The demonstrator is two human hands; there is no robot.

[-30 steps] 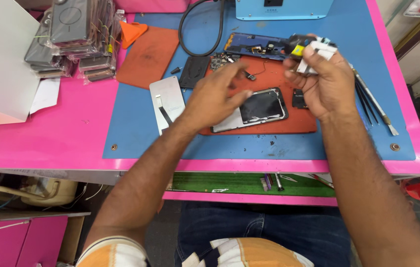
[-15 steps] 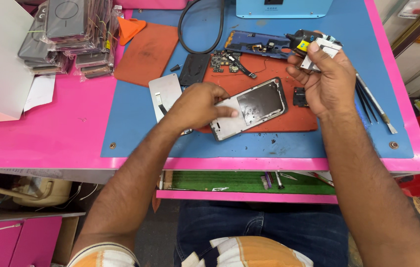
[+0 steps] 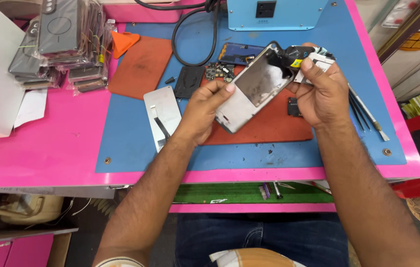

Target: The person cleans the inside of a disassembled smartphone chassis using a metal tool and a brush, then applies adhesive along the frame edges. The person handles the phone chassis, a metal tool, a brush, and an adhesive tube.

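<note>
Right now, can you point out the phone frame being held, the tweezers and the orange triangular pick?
phone frame (image 3: 254,86): head view, on its shiny inner plate.
tweezers (image 3: 366,111): head view, on the shafts lying on the blue mat.
orange triangular pick (image 3: 122,42): head view, on its flat middle.

Opened silver phone frame (image 3: 254,89), tilted, held aloft
</note>
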